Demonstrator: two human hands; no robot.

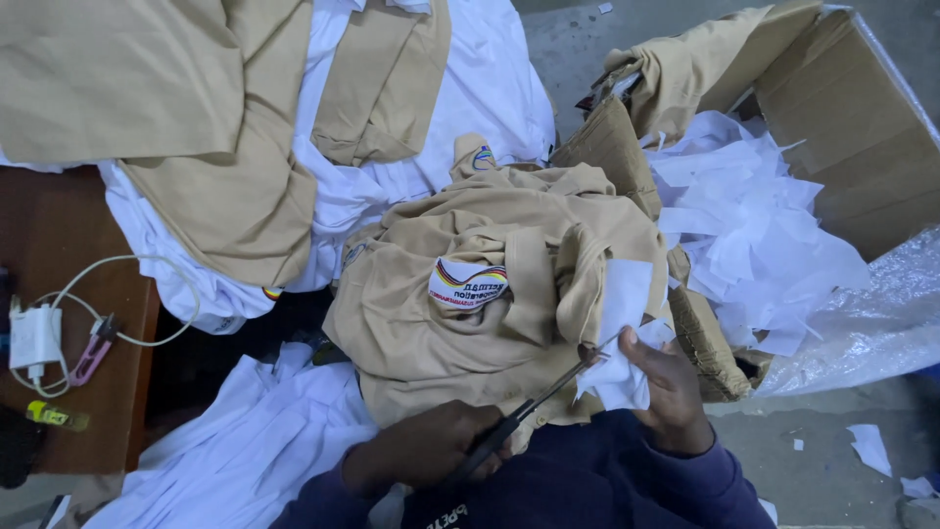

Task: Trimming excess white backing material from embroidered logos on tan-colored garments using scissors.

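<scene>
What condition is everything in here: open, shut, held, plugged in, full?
Scissors: open, blades at white fabric, held by left hand.
White fabric: pinched by right hand.
Tan shirt: crumpled on lap.
Cardboard box: open, holding white scraps.
Charger: cable attached, lying on table.

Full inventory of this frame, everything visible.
tan garment: one, on the lap, with a striped badge
scissors: one, dark, blades at the backing
white backing piece: one, on the garment
cardboard box: one, brown, right, holding white scraps
tan and white garments: pile, upper left
charger with cable: one, white, on brown table
left hand: grips the scissors
right hand: pinches the backing
</scene>
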